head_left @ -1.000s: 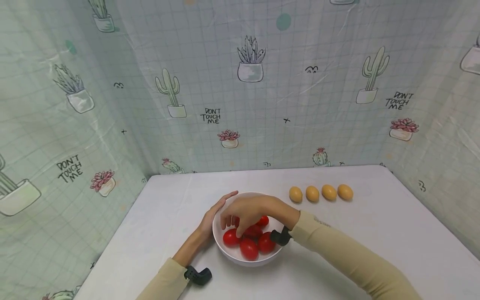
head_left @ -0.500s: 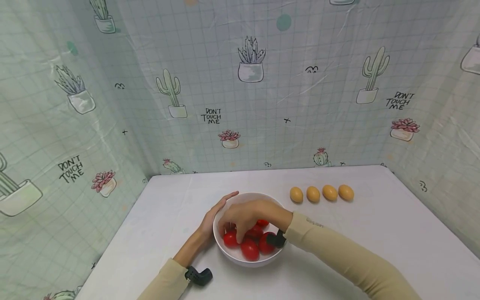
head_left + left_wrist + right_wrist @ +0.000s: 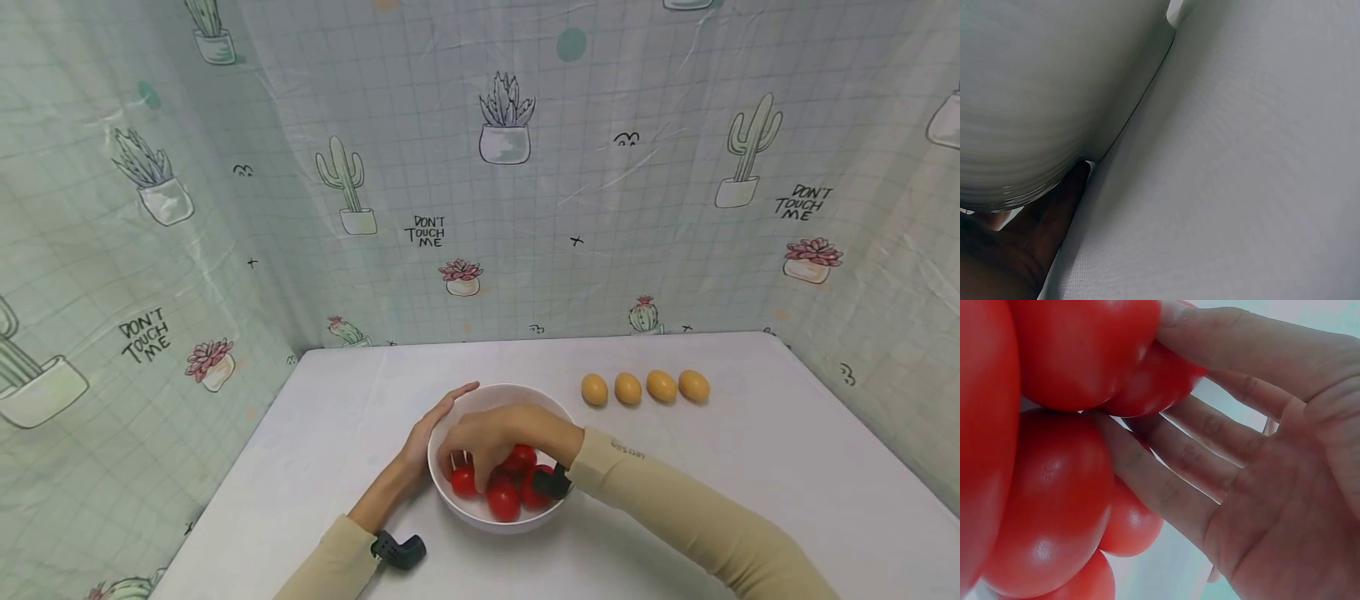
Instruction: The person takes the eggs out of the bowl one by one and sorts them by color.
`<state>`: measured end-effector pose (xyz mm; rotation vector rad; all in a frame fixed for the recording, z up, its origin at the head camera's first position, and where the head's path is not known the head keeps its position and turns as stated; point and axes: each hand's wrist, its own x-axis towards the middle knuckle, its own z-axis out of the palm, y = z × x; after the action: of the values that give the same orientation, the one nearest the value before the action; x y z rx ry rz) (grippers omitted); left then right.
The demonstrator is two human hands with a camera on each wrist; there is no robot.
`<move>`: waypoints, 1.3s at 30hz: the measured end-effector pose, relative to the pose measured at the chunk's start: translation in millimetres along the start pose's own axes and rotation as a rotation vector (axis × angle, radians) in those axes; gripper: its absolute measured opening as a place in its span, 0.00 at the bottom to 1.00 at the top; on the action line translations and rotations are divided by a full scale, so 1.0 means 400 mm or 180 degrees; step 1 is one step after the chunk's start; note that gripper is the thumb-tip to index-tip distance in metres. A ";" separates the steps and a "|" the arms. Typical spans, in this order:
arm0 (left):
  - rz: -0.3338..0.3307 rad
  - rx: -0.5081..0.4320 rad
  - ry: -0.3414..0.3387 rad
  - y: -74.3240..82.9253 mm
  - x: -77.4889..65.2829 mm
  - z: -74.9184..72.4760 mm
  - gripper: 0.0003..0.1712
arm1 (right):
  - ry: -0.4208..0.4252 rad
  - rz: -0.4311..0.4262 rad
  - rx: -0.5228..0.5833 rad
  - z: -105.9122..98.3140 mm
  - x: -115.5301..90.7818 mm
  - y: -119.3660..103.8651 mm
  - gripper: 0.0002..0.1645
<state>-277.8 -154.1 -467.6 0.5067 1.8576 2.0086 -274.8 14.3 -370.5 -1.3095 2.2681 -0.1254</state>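
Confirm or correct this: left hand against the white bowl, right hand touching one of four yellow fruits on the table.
No: the right hand touches a tomato in the bowl, away from the yellow fruits, as the head view shows. The rest stands.

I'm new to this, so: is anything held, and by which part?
A tomato, by its sides, in the right hand. The left hand rests against the bowl.

From the head view's bottom centre, open room between the sleeves [image 3: 690,507] reaches the bowl [image 3: 517,395]. The left hand [image 3: 429,432] blocks its left rim, the right hand [image 3: 482,435] its middle; tomatoes [image 3: 503,500] crowd its lower half. Yellow fruits [image 3: 627,388] obstruct the table [image 3: 352,433] right of centre.
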 end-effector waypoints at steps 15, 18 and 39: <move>0.0022 0.0010 -0.0004 -0.006 0.002 0.000 0.31 | -0.0022 -0.0060 -0.0038 0.000 -0.004 0.003 0.20; 0.0013 0.0008 0.0016 -0.006 0.003 0.000 0.31 | 0.0013 -0.0047 -0.0095 -0.006 -0.011 0.007 0.22; -0.0091 0.0133 0.0127 -0.005 0.000 0.001 0.31 | 0.0371 0.0012 0.0427 -0.071 -0.099 0.028 0.23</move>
<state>-277.7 -153.7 -469.5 0.4519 1.9229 1.9789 -281.1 48.1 -334.5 -1.2573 2.3143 -0.3548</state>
